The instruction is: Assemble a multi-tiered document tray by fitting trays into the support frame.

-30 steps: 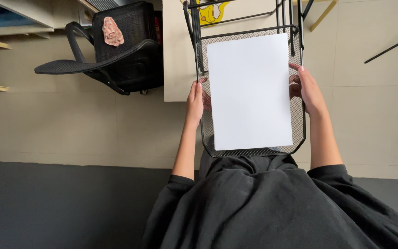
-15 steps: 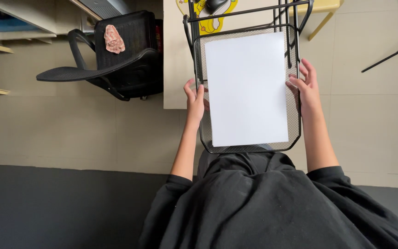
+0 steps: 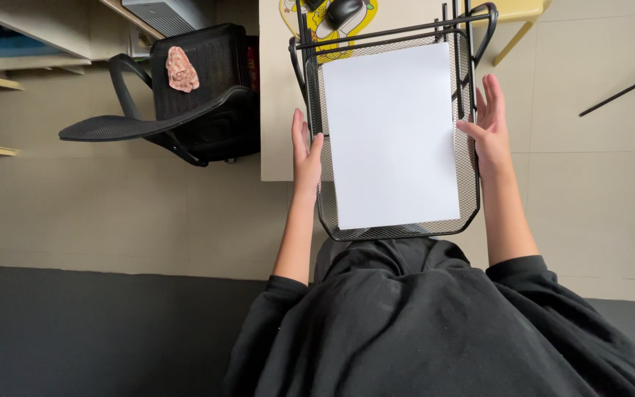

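Observation:
A blank white sheet of paper (image 3: 391, 132) lies flat inside a black wire-mesh tray (image 3: 398, 231). The tray stands at the front edge of a beige desk (image 3: 277, 110) and reaches out over my lap. My left hand (image 3: 305, 151) rests against the tray's left rim, fingers straight, thumb by the sheet's left edge. My right hand (image 3: 488, 125) is at the tray's right rim with its fingers spread and its thumb touching the sheet's right edge. Neither hand grips the paper.
A black mesh office chair (image 3: 185, 103) with a pinkish object (image 3: 181, 70) on it stands left of the desk. A yellow mouse pad (image 3: 325, 22) and black mouse (image 3: 345, 10) lie behind the tray. Shelves are at far left, and a thin black rod (image 3: 626, 88) at right.
The sheet, held up by both hands before, has gone down into the tray. Both hands have let go and opened at the tray's sides.

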